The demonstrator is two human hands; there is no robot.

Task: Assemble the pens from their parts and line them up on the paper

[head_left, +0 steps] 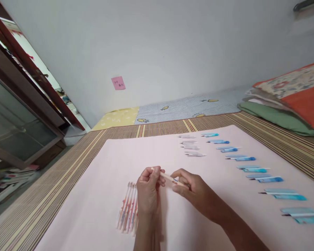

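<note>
Both my hands meet over a pale pink sheet (94,195). My left hand (148,190) is closed, pinching one end of a thin pale pen (169,178). My right hand (192,190) is closed on the pen's other end, fingers wrapped over it. Just left of my left wrist lies a bundle of several pink-patterned pens (128,207) side by side. Farther back, a small group of clear pen parts (191,146) rests on the sheet.
A diagonal row of several blue pen sets (251,169) runs along the sheet's right side. The sheet lies on a striped mat (42,195). Folded bedding (290,101) is at the right, a glass-fronted cabinet (18,118) at the left, a pink note (118,83) on the wall.
</note>
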